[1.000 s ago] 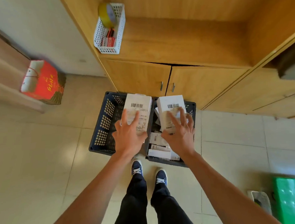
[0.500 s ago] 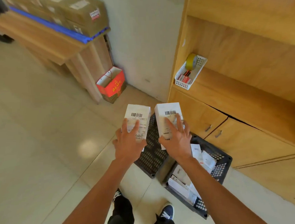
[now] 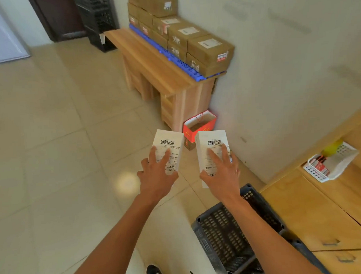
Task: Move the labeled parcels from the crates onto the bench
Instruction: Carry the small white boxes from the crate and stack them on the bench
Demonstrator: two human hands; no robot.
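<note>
Two white parcels with barcode labels are held out in front of me above the tiled floor. My left hand [image 3: 157, 175] grips the left parcel [image 3: 169, 144] from above, fingers spread over its label. The right parcel [image 3: 212, 144] is gripped the same way by my right hand [image 3: 221, 172]. The wooden bench [image 3: 151, 65] stands ahead along the wall, with its front strip bare. A dark grey crate [image 3: 227, 234] sits on the floor below my right arm.
Brown cardboard boxes [image 3: 196, 43] are stacked on a blue strip [image 3: 167, 54] along the bench's wall side. A red paper bag [image 3: 197, 125] stands at the bench's near leg. Black crates [image 3: 98, 18] are stacked by a door. A wooden cabinet [image 3: 323, 203] carries a white basket [image 3: 331, 161].
The view has swung left from the crates toward the bench. Both hands have carried their parcels up and away from the crates, which now lie behind and below on the right.
</note>
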